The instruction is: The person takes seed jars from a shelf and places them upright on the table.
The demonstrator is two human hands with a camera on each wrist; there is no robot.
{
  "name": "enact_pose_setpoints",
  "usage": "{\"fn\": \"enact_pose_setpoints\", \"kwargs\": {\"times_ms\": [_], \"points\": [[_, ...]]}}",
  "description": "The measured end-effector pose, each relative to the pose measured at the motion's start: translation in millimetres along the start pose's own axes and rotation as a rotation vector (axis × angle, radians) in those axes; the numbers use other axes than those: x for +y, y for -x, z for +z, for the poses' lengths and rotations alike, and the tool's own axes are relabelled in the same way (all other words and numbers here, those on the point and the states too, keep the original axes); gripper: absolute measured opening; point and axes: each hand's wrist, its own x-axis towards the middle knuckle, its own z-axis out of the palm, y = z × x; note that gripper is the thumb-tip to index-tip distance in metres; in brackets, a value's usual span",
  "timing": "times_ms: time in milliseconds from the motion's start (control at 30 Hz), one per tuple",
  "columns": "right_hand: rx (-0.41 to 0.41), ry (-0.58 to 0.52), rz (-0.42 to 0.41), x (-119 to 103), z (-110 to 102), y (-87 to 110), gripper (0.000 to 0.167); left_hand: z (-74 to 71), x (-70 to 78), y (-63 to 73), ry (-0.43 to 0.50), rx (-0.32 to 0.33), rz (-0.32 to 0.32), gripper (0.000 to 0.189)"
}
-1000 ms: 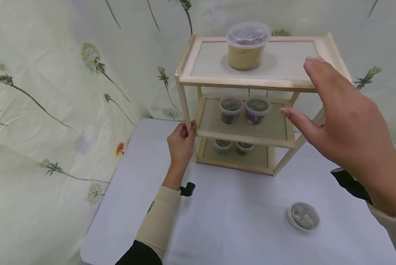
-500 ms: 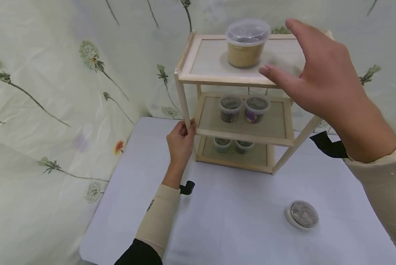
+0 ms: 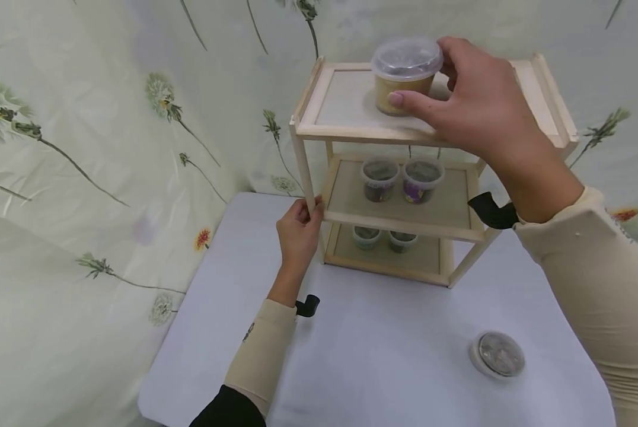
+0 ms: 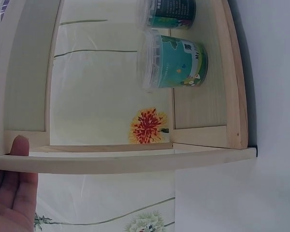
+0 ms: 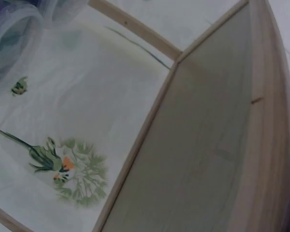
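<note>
A wooden three-tier shelf (image 3: 361, 136) stands on the table. On its top tier sits a clear-lidded plastic tub (image 3: 404, 70) with yellowish contents. My right hand (image 3: 484, 101) holds this tub from the right, thumb across its front and fingers behind, partly hidden. My left hand (image 3: 299, 234) pinches the shelf's front left post (image 3: 303, 169) near the middle tier. In the left wrist view, the fingers (image 4: 21, 150) lie against that post (image 4: 116, 163). The right wrist view looks at the top tier's underside (image 5: 193, 135); the tub is out of sight there.
Two small lidded tubs (image 3: 423, 178) stand on the middle tier. Two more tubs (image 3: 366, 236) are on the bottom tier, one with a teal label (image 4: 181, 60). Another round tub (image 3: 497, 354) sits at the table's front right. Floral cloth (image 3: 111, 207) hangs behind.
My right hand has moved left over the top tier and taken hold of the yellowish tub. My left hand has stayed on the post. The head view has shifted slightly.
</note>
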Motion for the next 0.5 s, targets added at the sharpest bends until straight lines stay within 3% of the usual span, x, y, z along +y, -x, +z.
{"fn": "enact_pose_setpoints", "kwargs": {"times_ms": [300,500], "points": [[-0.006,0.007,0.020,-2.7,5.5,-4.9,0.085,-3.5,-1.5,1.6,-0.019,0.001,0.019,0.012],[0.037,0.009,0.053,-7.7,6.9,-13.8,0.082,-1.7,-2.4,0.6,-0.006,-0.008,0.015,0.012]]}}
